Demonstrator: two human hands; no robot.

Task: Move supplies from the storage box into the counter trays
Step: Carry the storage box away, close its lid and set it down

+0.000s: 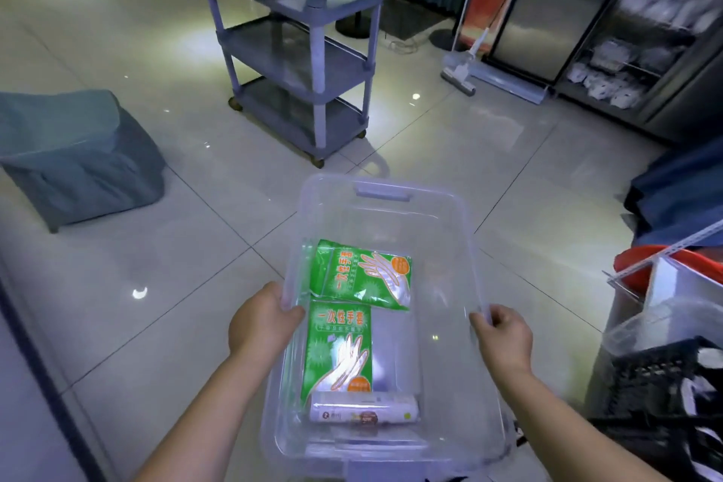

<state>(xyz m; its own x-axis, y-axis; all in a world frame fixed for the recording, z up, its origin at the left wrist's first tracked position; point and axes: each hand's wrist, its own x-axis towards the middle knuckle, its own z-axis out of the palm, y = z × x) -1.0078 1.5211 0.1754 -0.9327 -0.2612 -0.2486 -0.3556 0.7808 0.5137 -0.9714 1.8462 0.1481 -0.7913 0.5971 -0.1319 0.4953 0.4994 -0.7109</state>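
Carrying step, I judge: left grip [262,319] and right grip [504,337] each clamp a side rim of the box [461,207], held above the floor [156,246] with glove packs [362,274] and a roll [364,408] inside; next, find the trays, unseen here.

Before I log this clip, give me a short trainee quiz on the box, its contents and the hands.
1. True or false: the left hand and the right hand each grip a side rim of the clear storage box.
2. How many green glove packs lie in the box? A one, B two, C four.
3. Fill in: the white roll lies at the end of the box ___ the person (nearest or farthest).
Key: 1 true; 2 B; 3 nearest.
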